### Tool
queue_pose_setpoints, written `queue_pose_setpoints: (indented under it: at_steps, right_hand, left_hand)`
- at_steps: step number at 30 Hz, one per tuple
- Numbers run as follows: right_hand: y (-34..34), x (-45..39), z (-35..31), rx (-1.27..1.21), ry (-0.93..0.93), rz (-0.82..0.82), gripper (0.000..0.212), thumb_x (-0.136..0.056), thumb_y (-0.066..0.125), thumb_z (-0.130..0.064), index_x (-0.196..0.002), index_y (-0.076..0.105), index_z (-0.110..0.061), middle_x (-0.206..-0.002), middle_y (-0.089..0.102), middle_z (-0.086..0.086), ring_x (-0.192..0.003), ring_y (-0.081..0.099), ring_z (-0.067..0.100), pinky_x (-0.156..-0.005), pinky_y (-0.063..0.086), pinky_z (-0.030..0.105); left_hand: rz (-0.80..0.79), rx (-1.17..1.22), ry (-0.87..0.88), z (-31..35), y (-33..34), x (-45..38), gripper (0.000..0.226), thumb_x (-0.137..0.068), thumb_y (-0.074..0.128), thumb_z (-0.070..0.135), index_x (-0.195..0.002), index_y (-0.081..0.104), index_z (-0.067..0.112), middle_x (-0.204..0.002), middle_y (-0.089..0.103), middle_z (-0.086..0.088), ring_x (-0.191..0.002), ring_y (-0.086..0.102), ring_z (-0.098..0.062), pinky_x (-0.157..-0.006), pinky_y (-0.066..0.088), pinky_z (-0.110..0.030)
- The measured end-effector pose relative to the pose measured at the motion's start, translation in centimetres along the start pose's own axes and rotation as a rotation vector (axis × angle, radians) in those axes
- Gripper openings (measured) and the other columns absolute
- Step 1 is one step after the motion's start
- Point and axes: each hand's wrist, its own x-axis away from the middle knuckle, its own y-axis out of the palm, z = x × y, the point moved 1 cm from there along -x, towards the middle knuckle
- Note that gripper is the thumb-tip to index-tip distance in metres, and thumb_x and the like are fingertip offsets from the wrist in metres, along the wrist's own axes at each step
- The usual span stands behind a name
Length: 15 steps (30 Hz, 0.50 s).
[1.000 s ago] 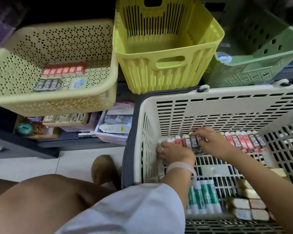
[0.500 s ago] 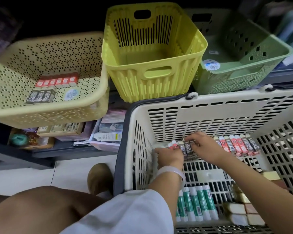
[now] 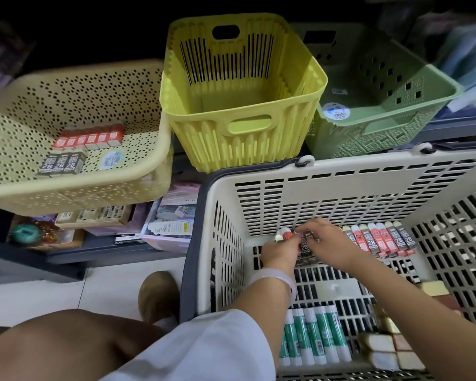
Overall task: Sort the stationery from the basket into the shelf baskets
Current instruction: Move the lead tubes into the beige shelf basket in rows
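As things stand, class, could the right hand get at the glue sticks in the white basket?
Probably yes. The glue sticks lie uncovered near the person, though the right hand is busy holding lead boxes, and the left forearm partly crosses above them.

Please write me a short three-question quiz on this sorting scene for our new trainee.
1. True or false: the yellow basket already holds lead boxes.
2. Which shelf basket holds the red and black lead boxes? A) green basket B) beige basket C) yellow basket
3. Fill in: both the left hand and the right hand are gathering lead boxes at the back of the white ____.

Key: 1 false, it shows nothing inside; 2 B; 3 basket.
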Motion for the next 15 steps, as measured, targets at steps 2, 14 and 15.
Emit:
queue_pose_setpoints:
  at_steps: [2, 14, 15]
  right_hand:
    - [0.0, 0.1, -0.1, -0.02, 0.016, -0.002, 0.036, -0.09, 0.047, -0.004, -0.123, 0.056, -0.013, -0.116, 0.049, 0.002, -0.112, 0.047, 0.018, -0.086, 0.031, 0.017]
    - [0.1, 0.2, -0.6, -0.011, 0.035, -0.014, 0.036, -0.09, 0.049, -0.008, -0.126, 0.054, -0.012, -0.127, 0.051, 0.008, -0.116, 0.047, 0.02, -0.091, 0.032, 0.019]
    - [0.2, 0.1, -0.7, 0.003, 0.042, -0.015, 0.037, -0.091, 0.049, -0.009, -0.127, 0.053, -0.012, -0.127, 0.05, 0.008, -0.118, 0.046, 0.02, -0.093, 0.032, 0.019]
  left_hand:
    - [0.01, 0.021, -0.016, 0.1, 0.0, -0.1, 0.046, -0.077, 0.07, 0.028, -0.115, 0.053, 0.008, -0.107, 0.065, -0.009, -0.094, 0.061, -0.021, -0.081, 0.048, -0.029]
    - [-0.149, 0.245, -0.125, 0.5, -0.1, 0.9, 0.039, -0.084, 0.064, 0.019, -0.118, 0.05, 0.008, -0.096, 0.062, -0.011, -0.067, 0.06, -0.018, -0.044, 0.051, -0.02]
    - [-0.157, 0.253, -0.135, 0.6, -0.2, 1.0, 0.04, -0.084, 0.064, 0.019, -0.119, 0.05, 0.008, -0.097, 0.062, -0.011, -0.069, 0.061, -0.019, -0.046, 0.051, -0.021]
